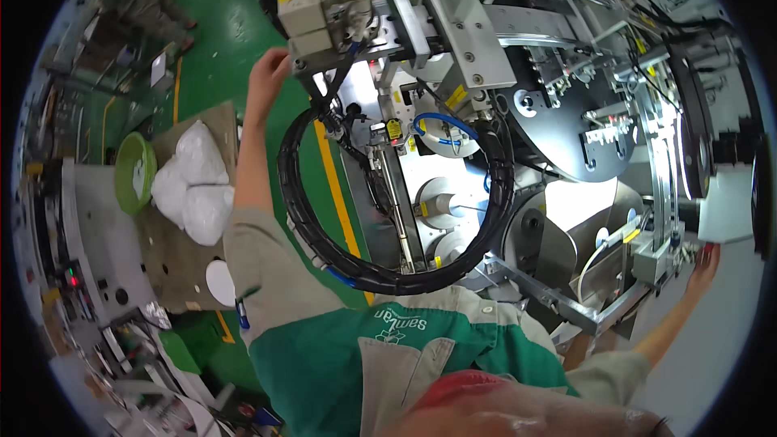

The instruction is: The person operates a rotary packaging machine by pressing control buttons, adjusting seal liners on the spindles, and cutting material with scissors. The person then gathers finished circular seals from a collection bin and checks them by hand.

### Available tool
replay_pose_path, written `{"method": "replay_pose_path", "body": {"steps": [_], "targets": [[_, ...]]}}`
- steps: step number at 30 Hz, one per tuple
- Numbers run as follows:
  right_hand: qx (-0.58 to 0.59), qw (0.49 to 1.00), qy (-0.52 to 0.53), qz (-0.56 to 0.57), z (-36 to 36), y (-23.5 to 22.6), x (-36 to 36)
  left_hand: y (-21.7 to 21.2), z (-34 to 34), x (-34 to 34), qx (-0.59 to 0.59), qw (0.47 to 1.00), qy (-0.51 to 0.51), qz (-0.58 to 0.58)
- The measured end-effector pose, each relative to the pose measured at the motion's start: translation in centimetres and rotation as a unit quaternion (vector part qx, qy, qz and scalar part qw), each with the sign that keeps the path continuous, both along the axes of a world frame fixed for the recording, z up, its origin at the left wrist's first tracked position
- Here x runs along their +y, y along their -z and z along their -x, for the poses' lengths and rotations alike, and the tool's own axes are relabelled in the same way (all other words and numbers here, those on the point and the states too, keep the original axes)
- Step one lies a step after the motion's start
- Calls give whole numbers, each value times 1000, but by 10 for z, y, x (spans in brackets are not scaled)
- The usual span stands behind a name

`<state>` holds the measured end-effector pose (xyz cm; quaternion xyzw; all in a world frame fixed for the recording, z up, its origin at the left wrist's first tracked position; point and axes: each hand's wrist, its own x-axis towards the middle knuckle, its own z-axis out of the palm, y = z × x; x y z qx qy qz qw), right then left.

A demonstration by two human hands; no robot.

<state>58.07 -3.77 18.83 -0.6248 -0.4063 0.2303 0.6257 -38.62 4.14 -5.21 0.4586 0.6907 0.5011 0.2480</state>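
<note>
Both my arms are spread wide around a machine. My left hand (pixel 269 71) reaches up at the left, its bent fingers against or just beside the grey box-shaped unit (pixel 306 18); the fingertips are hidden there. At the far right my right hand (pixel 704 269) is beside the metal corner block (pixel 654 260) of the machine frame. Its fingers are drawn together at a small red spot, and what they hold is too small to make out. Between my arms hangs a big loop of black cable (pixel 289 186), in front of the machine's lit white plate with its rollers (pixel 441 204).
A dark round disc (pixel 566 142) and a curved metal sheet (pixel 595 222) fill the machine's right side. Left of me, white bags (pixel 202 158) and a green basin (pixel 129 186) rest on a brown board (pixel 174 271). The floor (pixel 227 0) is green with yellow lines.
</note>
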Motion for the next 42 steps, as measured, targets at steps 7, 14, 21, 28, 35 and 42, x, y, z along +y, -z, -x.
{"method": "replay_pose_path", "body": {"steps": [7, 14, 21, 28, 35, 42], "targets": [[22, 1000, 11, 4, -16, 0, 5, 63, 22, 102, 123, 981, 30, 143], [33, 999, 8, 17, -17, -2, -7, 92, 25, 94, 118, 985, 4, 126], [38, 999, -2, 22, -13, -1, 11, 96, 40, 36, 78, 994, -60, 51], [-10, 1000, 28, 1, -5, -9, 17, 115, -38, -154, 55, 975, -201, -73], [33, 997, 54, -49, -45, 8, 24, 7, -276, -216, 132, 973, 87, -171], [9, 998, 59, -35, -49, 19, 57, -22, -315, -153, 129, 934, 223, -248]]}}
